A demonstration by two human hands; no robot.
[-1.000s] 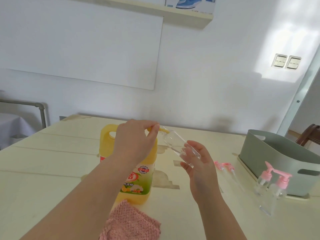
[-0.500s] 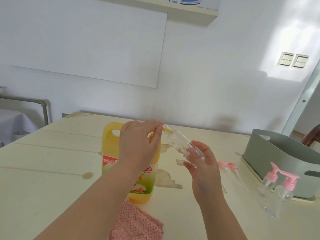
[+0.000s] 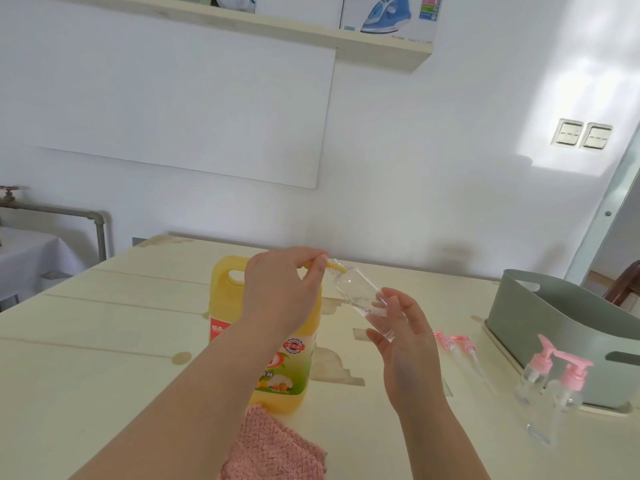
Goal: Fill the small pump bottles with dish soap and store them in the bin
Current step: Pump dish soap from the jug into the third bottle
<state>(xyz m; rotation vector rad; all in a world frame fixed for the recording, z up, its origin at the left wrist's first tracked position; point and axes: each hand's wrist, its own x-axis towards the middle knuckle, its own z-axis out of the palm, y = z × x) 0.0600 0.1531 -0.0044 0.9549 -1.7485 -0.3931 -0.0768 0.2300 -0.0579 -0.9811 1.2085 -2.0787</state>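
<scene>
A large yellow dish soap jug (image 3: 298, 368) stands upright on the table. My left hand (image 3: 280, 292) rests over its top, fingers curled on the yellow pump nozzle. My right hand (image 3: 405, 344) holds a small clear bottle (image 3: 360, 299) without a pump, tilted with its open neck at the nozzle. Two pink pump heads (image 3: 457, 344) lie on the table to the right. Two small clear bottles with pink pumps (image 3: 554, 382) stand in front of the grey-green bin (image 3: 540, 320) at the right.
A pink knitted cloth (image 3: 277, 448) lies at the near edge below the jug. The pale wooden table (image 3: 86, 358) reaches back to a white wall. A grey pipe rail stands at the far left, a shelf hangs above.
Both hands and the tilted bottle keep their pose at the jug's nozzle. The view has tipped upward slightly, showing more wall and shelf.
</scene>
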